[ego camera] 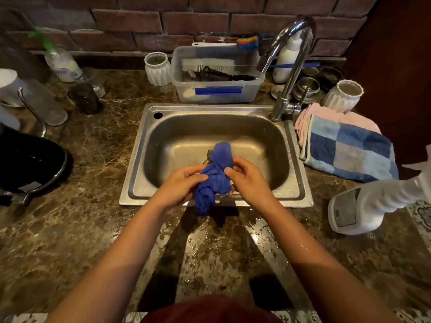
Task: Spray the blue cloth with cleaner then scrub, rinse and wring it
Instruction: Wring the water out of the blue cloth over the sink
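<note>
We see the blue cloth (214,173) bunched over the front rim of the steel sink (300,183), its tail hanging past the edge above the bench. The left hand (180,186) and right hand (247,180) both clench it from either side. The basin behind the hands lies open; the tap (286,59) arches over its back right corner. We cannot see the drain fully, as the cloth covers most of it. A white spray bottle (363,208) is cut off at the bench's right edge, near a checked towel (349,152). The marbled bench (70,229) is wet in front, with a brick wall (163,19) behind.
</note>
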A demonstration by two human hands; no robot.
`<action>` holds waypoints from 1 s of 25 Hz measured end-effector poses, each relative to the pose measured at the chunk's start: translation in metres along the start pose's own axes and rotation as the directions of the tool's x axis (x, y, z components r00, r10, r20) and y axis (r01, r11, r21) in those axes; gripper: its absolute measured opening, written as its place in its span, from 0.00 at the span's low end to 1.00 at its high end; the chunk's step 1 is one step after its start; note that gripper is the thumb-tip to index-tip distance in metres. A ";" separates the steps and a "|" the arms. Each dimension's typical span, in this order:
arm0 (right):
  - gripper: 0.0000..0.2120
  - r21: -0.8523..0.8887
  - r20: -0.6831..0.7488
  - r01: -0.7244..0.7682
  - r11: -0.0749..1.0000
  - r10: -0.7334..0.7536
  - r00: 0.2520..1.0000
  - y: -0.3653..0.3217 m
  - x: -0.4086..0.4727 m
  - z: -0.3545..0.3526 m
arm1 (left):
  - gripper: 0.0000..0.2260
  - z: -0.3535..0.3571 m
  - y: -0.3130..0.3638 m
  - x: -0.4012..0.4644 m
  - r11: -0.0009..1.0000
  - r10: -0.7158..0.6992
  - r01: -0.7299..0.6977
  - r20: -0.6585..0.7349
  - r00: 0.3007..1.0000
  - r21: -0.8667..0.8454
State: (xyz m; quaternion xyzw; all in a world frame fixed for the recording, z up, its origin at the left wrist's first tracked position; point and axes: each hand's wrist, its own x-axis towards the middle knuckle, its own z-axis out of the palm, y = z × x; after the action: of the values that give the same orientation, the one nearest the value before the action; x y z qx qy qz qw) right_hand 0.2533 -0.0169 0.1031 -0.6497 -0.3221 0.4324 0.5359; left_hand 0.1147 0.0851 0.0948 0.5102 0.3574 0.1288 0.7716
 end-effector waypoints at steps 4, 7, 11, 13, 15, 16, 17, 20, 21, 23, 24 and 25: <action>0.21 -0.226 -0.016 -0.072 0.972 0.070 0.997 0.021 -0.017 0.003 | 0.10 0.005 -0.023 -0.007 0.959 0.099 -0.046 -0.180 0.979 0.278; 0.20 -0.281 -0.053 -0.118 0.952 0.107 0.993 0.038 -0.025 0.011 | 0.08 0.014 -0.050 -0.015 0.974 0.058 0.006 -0.276 0.959 0.227; 0.20 -0.102 -0.065 -0.146 0.984 0.140 0.988 0.055 -0.030 0.010 | 0.09 0.006 -0.072 -0.021 0.975 -0.065 0.115 -0.251 0.966 0.189; 0.20 -0.121 -0.061 -0.131 0.984 0.124 0.990 0.064 -0.032 0.009 | 0.09 0.005 -0.078 -0.018 0.909 0.041 0.085 -0.291 0.956 0.407; 0.19 -0.226 -0.072 -0.096 0.969 0.082 0.994 0.073 -0.034 0.011 | 0.10 0.012 -0.083 -0.020 0.825 0.168 0.053 -0.335 0.927 0.562; 0.19 -0.334 -0.087 -0.085 0.939 0.059 0.994 0.078 -0.036 0.013 | 0.12 0.015 -0.086 -0.022 0.790 0.231 0.033 -0.346 0.909 0.613; 0.20 -0.475 -0.101 -0.089 0.876 0.047 0.994 0.083 -0.038 0.014 | 0.15 0.017 -0.091 -0.025 0.748 0.289 0.004 -0.332 0.898 0.663; 0.26 -0.789 -0.106 -0.076 0.609 -0.013 0.994 0.100 -0.050 0.013 | 0.30 0.010 -0.107 -0.034 0.505 0.325 -0.184 0.011 0.946 0.843; 0.29 -0.843 -0.045 -0.014 0.537 -0.043 0.998 0.103 -0.056 0.013 | 0.31 0.006 -0.111 -0.037 0.434 0.293 -0.261 0.139 0.946 0.862; 0.33 -0.877 0.085 0.115 0.467 -0.086 0.993 0.111 -0.064 0.011 | 0.31 0.000 -0.116 -0.040 0.360 0.250 -0.365 0.288 0.924 0.858; 0.33 -0.880 0.122 0.146 0.451 -0.080 0.989 0.113 -0.066 0.009 | 0.31 -0.002 -0.117 -0.041 0.324 0.229 -0.399 0.338 0.913 0.858; 0.34 -0.888 0.141 0.150 0.434 -0.053 0.989 0.115 -0.067 0.007 | 0.30 -0.003 -0.119 -0.041 0.277 0.197 -0.417 0.374 0.906 0.866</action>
State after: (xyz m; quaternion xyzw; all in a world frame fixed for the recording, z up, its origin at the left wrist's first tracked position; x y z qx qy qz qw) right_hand 0.2142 -0.0984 0.0047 -0.7933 -0.5645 0.1933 0.1209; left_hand 0.0637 0.0109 0.0067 0.9256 0.1834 -0.0010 0.3310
